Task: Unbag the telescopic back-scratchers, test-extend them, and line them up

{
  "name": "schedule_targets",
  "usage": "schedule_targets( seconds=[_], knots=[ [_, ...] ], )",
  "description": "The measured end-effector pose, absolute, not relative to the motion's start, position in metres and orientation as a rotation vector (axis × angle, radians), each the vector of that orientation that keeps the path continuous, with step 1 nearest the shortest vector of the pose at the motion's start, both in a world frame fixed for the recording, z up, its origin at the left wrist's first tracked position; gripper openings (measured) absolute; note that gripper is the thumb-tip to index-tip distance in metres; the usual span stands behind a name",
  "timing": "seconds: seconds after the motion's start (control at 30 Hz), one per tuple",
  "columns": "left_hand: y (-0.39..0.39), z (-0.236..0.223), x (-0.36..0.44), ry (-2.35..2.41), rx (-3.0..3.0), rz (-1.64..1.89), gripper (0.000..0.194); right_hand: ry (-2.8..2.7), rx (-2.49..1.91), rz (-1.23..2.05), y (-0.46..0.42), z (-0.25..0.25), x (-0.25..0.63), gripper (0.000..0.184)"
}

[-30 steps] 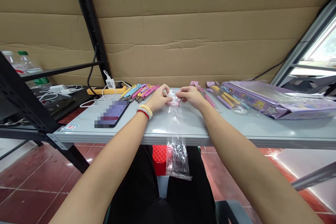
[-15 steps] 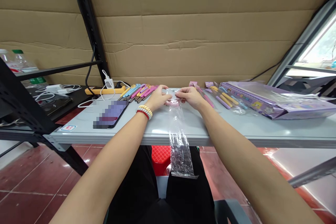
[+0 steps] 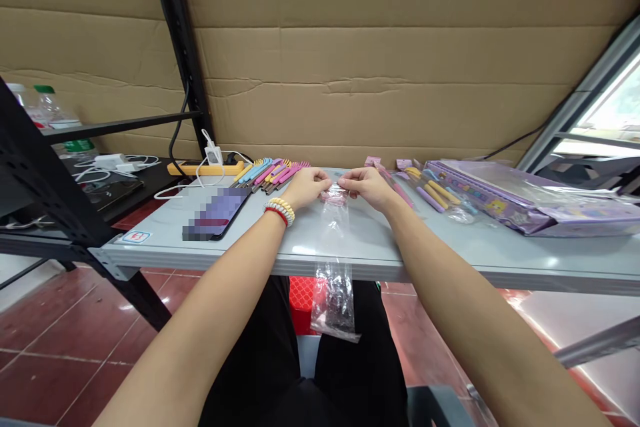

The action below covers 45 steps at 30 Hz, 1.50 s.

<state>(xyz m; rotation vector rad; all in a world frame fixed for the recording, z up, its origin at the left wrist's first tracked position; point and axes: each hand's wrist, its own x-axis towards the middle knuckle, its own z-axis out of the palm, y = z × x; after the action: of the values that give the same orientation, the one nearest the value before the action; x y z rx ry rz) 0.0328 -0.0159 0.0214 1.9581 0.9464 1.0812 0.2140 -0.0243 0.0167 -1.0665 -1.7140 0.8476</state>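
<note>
Left hand (image 3: 306,187) and right hand (image 3: 368,188) stretched over grey surface (image 3: 373,237), nearly meeting, backs upward, each grip pinching the far end of a clear plastic bag (image 3: 334,283)

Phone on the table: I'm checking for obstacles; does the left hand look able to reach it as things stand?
Probably yes: the phone lies uncovered, and nothing seems to block the way from the left hand, though that hand would likely need to release the clear bag first.
</note>
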Motion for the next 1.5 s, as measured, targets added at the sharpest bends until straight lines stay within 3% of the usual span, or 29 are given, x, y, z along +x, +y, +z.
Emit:
schedule_targets(
  seconds=[0.33, 1.07, 1.5],
  knots=[
    [-0.012, 0.017, 0.032, 0.926, 2.025, 1.052, 0.01, -1.767, -1.098, 0.805, -0.027, 0.018, 0.213, 0.033],
    [-0.007, 0.009, 0.032, 0.907, 2.058, 1.041, 0.012, -1.78, -1.15, 0.785, -0.028, 0.019, 0.209, 0.01],
    [-0.015, 0.014, 0.034, 0.977, 1.986, 1.039, 0.011, -1.773, -1.129, 0.77, -0.032, 0.022, 0.205, 0.011]
  ],
)
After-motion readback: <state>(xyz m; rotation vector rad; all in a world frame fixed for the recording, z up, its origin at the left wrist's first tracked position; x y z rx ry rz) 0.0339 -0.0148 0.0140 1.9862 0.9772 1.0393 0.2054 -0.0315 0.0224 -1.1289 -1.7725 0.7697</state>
